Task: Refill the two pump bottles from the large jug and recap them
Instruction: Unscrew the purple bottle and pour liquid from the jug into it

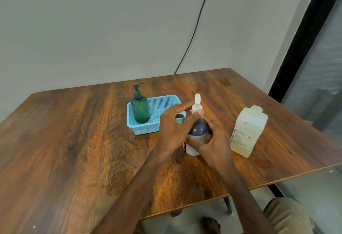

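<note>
Holds white pump bottle (196,133) upright mid-way across table (74,141), right hand (215,142) curled round its body, left hand (173,124) pinching its pump collar between thumb and forefinger, with green pump bottle (140,108) in blue basket (148,129) just left and jug (247,132) just right.

— What sat on that brown wood-grain table (74,141)?
— A light blue perforated plastic basket (146,129), toward the far side, near the middle.
— And behind it?
— A plain pale wall (92,30), with a thin black cable (199,19) running down it and passing out of sight behind the table's far edge.
— On the right?
— A black frame (303,35) with a glass pane (325,67) beside it, and a dark table leg (228,206) showed below the near edge
</note>
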